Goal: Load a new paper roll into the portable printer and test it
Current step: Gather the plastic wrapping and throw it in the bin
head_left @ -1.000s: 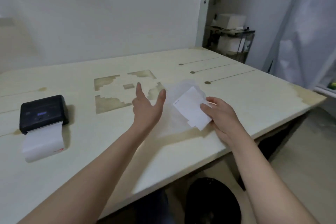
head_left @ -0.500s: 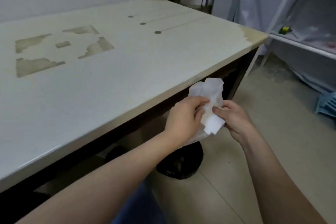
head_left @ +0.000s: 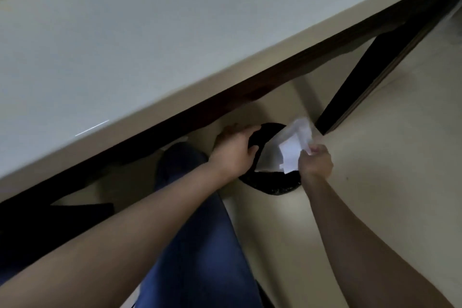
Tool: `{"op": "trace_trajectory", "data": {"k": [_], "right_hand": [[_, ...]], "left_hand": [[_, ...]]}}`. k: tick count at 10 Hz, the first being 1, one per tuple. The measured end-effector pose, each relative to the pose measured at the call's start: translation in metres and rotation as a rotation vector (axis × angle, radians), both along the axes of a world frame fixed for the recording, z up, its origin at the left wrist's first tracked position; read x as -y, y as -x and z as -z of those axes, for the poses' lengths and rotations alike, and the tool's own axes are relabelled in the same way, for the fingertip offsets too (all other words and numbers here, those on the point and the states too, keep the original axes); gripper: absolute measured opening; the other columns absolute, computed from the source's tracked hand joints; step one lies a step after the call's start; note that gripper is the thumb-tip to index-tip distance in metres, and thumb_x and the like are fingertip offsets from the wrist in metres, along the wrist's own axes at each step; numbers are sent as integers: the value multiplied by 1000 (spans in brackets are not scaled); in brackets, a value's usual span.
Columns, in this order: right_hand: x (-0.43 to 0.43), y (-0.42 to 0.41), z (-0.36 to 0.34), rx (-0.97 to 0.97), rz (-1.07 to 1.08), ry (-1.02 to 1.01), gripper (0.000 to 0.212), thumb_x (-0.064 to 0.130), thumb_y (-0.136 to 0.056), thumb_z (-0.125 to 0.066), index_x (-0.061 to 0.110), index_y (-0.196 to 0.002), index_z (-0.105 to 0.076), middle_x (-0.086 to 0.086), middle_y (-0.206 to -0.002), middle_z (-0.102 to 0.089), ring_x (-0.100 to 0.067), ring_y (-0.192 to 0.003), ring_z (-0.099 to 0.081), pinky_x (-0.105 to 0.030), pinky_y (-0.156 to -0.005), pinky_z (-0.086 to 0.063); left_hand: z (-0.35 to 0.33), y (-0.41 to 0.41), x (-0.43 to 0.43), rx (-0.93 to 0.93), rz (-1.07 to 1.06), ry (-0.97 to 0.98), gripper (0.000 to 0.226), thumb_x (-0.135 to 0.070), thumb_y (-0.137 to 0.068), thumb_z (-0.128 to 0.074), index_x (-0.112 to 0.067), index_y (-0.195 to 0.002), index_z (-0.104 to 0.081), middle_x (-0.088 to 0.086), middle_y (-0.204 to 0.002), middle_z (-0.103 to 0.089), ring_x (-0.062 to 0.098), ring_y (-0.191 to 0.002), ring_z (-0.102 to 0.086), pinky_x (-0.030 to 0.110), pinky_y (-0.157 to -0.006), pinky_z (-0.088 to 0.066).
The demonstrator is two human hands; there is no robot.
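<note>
My right hand (head_left: 315, 162) pinches a crumpled bunch of white paper and thin clear wrapper (head_left: 287, 150) right above a black bin (head_left: 272, 186) that stands on the floor beneath the table's front edge. My left hand (head_left: 233, 151) reaches down to the bin's left rim, its fingers curled over the dark edge. The printer and the paper roll are out of view.
The pale table top (head_left: 150, 40) fills the upper left, with a dark apron along its edge and a dark table leg (head_left: 370, 77) just right of the bin. My blue-trousered leg (head_left: 200, 245) is below. Beige floor (head_left: 390, 152) lies to the right.
My view swung from the table top down to the floor. Both hands went from table height down to the bin; the left hand let go of the paper and moved to the bin's rim.
</note>
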State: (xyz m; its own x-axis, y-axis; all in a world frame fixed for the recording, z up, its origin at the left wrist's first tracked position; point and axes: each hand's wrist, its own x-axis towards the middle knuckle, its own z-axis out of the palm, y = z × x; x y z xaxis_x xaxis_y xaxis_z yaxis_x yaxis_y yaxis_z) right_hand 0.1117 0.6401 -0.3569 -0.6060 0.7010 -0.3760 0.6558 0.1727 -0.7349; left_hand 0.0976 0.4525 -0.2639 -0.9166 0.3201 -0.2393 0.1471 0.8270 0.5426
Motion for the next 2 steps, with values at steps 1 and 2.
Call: {"op": "trace_trajectory", "data": {"k": [1,2], "right_hand": [[7,2,31,126,-195,47,46,21,-89,-63,16,-134,-52,-17,-132,-56,-38,-114,-58,-38,-91,-49],[11,-2,46,216,-300,16,57,24,-88,-62,19,-142,-46,-17,-141,-52,-39,-126,-50,-47,-102,-46]], "left_hand": [[18,3,13,-6,-2,11,51,-24,-94,-59,-23,-143,-47,12,-137,-56,31,-126,-53,45,-102,-48],[23,3,20,-44,7,24,49,-23,-91,-61,-21,-139,-52,13,-132,-60,33,-122,-55,46,-100,-48]]}}
